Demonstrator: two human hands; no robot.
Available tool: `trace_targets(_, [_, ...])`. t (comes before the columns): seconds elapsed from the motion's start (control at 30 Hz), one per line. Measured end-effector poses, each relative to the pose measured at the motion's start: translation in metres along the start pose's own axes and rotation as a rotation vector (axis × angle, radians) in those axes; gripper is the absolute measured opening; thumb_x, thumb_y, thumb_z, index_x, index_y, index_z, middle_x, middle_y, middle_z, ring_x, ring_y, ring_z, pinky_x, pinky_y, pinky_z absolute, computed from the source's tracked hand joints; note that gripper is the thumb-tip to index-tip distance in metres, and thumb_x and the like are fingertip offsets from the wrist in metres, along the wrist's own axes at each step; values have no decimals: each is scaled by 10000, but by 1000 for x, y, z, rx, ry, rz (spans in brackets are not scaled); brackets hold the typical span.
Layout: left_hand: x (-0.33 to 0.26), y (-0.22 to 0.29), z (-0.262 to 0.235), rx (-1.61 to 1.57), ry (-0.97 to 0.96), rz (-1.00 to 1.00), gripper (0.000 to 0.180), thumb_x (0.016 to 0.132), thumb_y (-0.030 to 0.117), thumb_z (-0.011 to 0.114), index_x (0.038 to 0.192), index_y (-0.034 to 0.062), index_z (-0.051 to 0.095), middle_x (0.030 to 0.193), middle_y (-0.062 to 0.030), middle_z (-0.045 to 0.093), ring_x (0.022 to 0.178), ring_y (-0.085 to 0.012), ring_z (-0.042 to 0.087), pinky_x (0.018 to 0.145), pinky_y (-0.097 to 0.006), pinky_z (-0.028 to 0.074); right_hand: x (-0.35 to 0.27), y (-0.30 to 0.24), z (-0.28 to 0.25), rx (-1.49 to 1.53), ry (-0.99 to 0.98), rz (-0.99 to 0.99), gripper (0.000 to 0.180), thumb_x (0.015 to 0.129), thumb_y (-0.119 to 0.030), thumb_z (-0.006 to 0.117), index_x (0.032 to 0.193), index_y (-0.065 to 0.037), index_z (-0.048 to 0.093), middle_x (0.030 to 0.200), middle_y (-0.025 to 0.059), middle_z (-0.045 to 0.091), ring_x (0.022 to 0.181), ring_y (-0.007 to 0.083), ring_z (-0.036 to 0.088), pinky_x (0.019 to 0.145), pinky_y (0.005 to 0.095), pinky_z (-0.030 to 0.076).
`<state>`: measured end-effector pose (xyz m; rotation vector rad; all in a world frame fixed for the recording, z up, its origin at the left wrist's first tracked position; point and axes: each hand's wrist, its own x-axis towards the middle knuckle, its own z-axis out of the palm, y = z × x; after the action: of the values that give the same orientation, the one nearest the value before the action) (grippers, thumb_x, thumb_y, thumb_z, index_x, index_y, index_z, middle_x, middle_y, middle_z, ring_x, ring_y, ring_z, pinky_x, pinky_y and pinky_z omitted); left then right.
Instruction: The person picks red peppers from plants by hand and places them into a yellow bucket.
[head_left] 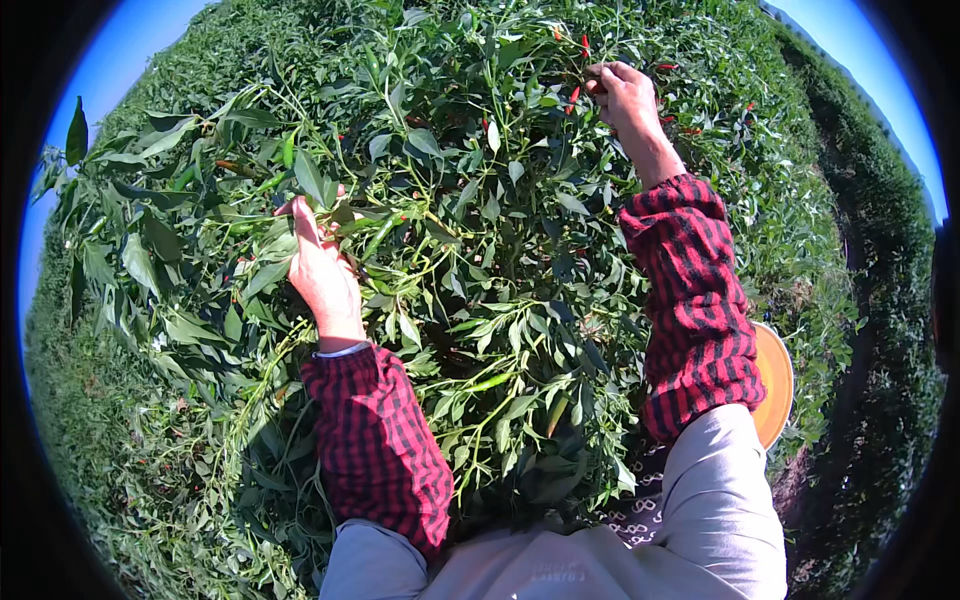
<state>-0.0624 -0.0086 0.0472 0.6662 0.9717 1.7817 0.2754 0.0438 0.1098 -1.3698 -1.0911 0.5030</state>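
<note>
Chilli plants (520,215) with dense green leaves fill the space before me. At the left, my left hand (325,275) is closed around a leafy chilli branch (285,245); leaves cover part of its fingers. Close to that hand, a green chilli (380,237) hangs from the stems. Farther off to the right, my right hand (628,100) reaches into the plant tops with thumb and fingers pinched together. What lies in the pinch is too small and shaded to name. Just beside its fingertips hangs a red chilli (572,100), and another red chilli (585,46) shows above.
An orange round container (773,385) is partly hidden behind my right forearm. Lower down among the leaves hangs a green chilli (490,382). Along the right runs a shaded furrow (865,330) between plant rows. Patterned dark cloth (640,505) shows near my body.
</note>
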Motion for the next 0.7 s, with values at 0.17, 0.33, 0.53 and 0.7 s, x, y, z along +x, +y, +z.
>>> trace_targets(0.17, [3,0,-6,-8,-120,135,330,897,355,539,1103,106,604,760,27,556,480,-18,367,403,-163,221,23,49,11,-625,-35,1,357,826,-347,591,916,-6,649,819,168,655,800,287,633,725,356,474])
trace_targets(0.33, [5,1,-5,-27,-67,5,342,951,278,442,1159,20,527,1026,-98,618,749,-112,548,695,-252,467,28,61,10,-807,-79,-246,330,839,-319,576,831,5,636,757,181,634,733,306,621,686,368,481])
trace_targets(0.53, [13,-5,-11,-21,-105,81,368,926,361,482,1082,44,583,964,-61,657,608,-51,543,480,-177,361,-4,25,-8,366,-443,372,293,905,-311,479,725,-82,506,593,-13,453,444,75,338,380,232,269])
trace_targets(0.7, [9,-1,-13,-53,-27,40,310,900,349,536,1041,79,591,861,-12,622,625,-43,533,485,-169,352,-37,10,15,109,-350,139,204,916,-211,454,894,-59,589,713,21,594,519,62,440,428,213,339])
